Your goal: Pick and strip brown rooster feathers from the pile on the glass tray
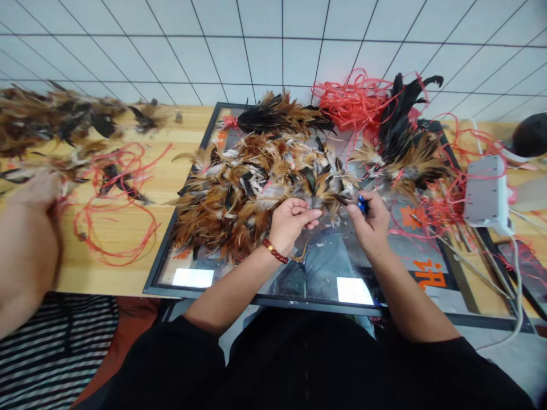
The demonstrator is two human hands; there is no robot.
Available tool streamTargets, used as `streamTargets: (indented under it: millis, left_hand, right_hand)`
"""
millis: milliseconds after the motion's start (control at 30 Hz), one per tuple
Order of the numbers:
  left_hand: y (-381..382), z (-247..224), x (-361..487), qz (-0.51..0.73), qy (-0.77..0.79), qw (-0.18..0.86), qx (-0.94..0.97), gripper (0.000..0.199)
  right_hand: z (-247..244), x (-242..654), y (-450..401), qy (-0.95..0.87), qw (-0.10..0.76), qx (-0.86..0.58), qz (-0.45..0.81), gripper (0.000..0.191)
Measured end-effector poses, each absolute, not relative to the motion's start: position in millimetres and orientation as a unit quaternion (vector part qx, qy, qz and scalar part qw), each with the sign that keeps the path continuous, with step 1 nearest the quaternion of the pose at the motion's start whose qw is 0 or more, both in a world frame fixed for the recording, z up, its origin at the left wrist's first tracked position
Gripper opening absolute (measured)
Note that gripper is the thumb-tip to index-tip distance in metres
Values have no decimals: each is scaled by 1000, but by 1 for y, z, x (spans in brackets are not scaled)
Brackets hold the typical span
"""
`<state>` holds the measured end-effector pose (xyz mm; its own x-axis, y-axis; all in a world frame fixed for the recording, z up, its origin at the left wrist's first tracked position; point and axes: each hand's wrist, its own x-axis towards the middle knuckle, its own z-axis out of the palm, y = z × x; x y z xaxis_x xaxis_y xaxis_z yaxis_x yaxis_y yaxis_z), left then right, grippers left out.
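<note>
My left hand [294, 223], with a beaded bracelet [275, 251] at its wrist, pinches the base of a small feather bunch [317, 191] over a dark-framed glass panel [299, 285]. To its right, my right hand [370, 221] is closed around a small blue object [363, 205], with a dark feather tip close to its thumb. A large heap of brown and white feathers [231, 210] lies beside and beyond my left hand. Dark feathers tied with pink string [282, 114] lie behind the heap, and more black and tan feathers [401, 142] lie at the right.
Another person's hand [40, 188] touches feathers at the far left, near loops of red string [117, 253]. A red string tangle [354, 102] lies by the tiled wall [260, 57]. A grey box [486, 191] with a white cable [518, 285] stands at the right.
</note>
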<state>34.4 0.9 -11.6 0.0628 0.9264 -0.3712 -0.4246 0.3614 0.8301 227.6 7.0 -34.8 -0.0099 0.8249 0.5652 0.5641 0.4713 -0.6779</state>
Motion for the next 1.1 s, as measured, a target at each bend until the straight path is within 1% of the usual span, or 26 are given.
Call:
streamTargets:
  millis: [100,167,233,333,467,600,667,767,833,967,1100]
  left_hand:
    - [2,-15,34,518,497,615,326,44]
    - [2,-17,33,517,516,570,377,40]
    - [1,-18,33,511,518,548,412,34]
    - [-1,-16,35,494,502,570,423,30]
    - [-3,-9,38,489,494,603,391,35]
    - [-1,-7,36,505,484,628,341,32]
    - [1,-6,33,489,462,681,289,26]
    - [4,-5,28,438,419,777,172,12]
    - [5,-4,26,416,394,812,112,4]
    - [6,-4,23,418,360,832,64,12]
    - [7,-3,23,437,361,823,43,17]
  right_hand:
    - [-30,208,-5,-789,446,-403,128,26]
    - [-29,198,-9,-822,402,-392,95,29]
    - [-30,195,-8,-811,377,-442,73,28]
    - [-37,203,1,-753,369,-539,79,27]
    - [-48,222,16,-674,414,-598,132,31]
    - [-52,228,18,-619,471,-598,194,32]
    - [-51,224,14,-621,492,-575,203,29]
    - [-49,216,6,-654,508,-525,194,23]
    - [-50,212,4,-660,513,-510,200,20]
    - [-55,214,7,-637,523,-519,226,19]
    - [-55,221,8,-622,551,-514,214,18]
